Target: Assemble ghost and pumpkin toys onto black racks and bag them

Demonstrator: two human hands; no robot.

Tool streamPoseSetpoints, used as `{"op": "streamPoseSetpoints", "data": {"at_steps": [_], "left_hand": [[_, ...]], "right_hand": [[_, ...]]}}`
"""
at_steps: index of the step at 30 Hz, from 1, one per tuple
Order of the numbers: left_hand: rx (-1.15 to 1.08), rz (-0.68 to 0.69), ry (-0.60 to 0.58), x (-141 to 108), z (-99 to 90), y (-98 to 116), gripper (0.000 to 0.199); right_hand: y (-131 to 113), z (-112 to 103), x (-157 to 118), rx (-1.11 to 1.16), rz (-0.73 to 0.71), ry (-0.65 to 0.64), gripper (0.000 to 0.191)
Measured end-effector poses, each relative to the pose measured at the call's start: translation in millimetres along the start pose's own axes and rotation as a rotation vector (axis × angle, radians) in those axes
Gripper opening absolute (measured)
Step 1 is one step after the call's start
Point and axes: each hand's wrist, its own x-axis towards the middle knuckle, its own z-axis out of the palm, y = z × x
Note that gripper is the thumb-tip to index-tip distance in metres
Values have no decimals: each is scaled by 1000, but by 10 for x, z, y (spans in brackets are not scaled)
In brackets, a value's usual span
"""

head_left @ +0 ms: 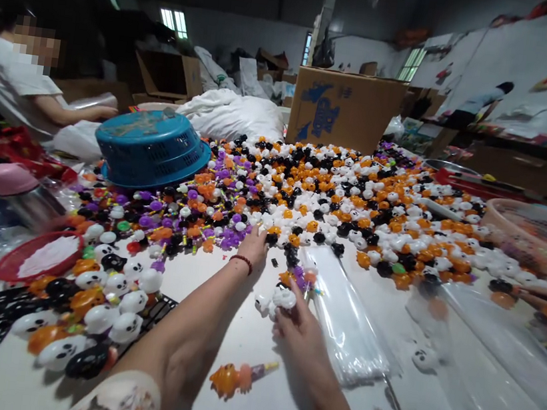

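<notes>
My left hand (253,251), with a dark red bead bracelet on the wrist, reaches to the near edge of the toy pile (315,197). Its fingers look slightly apart and touch or nearly touch white pieces there. Closer to me, my right hand (301,333) is closed on a white ghost-head toy (282,298). Orange and purple pieces (300,277) show just beyond its fingertips; whether it holds them too, I cannot tell. On the table between my forearms lies an orange pumpkin-like toy (225,380) with a pinkish middle and a yellow-tipped stem.
Clear plastic bags (347,315) lie right of my right hand. An upturned blue basket (152,149) stands back left, near a pink-capped bottle (21,188) and red dish (6,264). A cardboard box (346,110) stands behind the pile. A co-worker (23,78) sits at left.
</notes>
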Motion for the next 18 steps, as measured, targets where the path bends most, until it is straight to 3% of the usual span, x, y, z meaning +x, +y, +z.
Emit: {"op": "streamPoseSetpoints", "data": {"at_steps": [3, 6, 12, 15, 18], "left_hand": [[-7, -29, 14, 6, 56, -101, 19], [-69, -61, 36, -105, 27, -179, 23], [-318, -159, -25, -653, -134, -190, 31], [-657, -162, -153, -1039, -238, -74, 40], [-1026, -217, -281, -1340, -365, 96, 37]], "right_hand": [[-41, -82, -33, -41, 45, -29, 40], [-95, -141, -42, -118, 34, -25, 34], [-181, -97, -47, -226, -149, -4, 35], [-220, -69, -55, -268, -176, -17, 33], [-234, -71, -74, -311, -214, -28, 33]]}}
